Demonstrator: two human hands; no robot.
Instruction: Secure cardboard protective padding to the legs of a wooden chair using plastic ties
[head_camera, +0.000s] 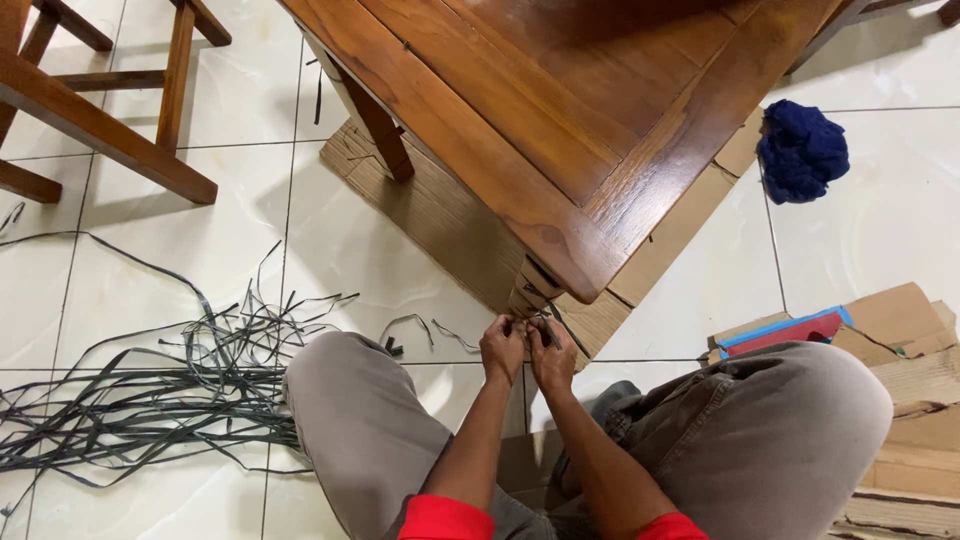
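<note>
Nearest to us are our two red cuffs and our knees in grey-brown trousers, spread to either side. Between them our forearms run forward to the left hand (502, 347) and right hand (552, 350), side by side and touching at the foot of the desk leg (528, 288). The fingers of both hands are curled tight and pinched on a thin dark strap (549, 332), of which only a short piece shows by the right hand; its long axis slants from the leg corner down to the right. How much more of it the hands cover we cannot tell.

To our left a loose tangle of dark straps (150, 385) lies on the white tiled floor (350, 250), most lying left to right. Beyond the hands the wooden desk (560, 110) stands on flattened cardboard (440, 215). Farther right lies a blue cloth (802, 148), stacked cardboard sheets (900, 340) nearer; a chair frame (90, 100) sits far left
</note>
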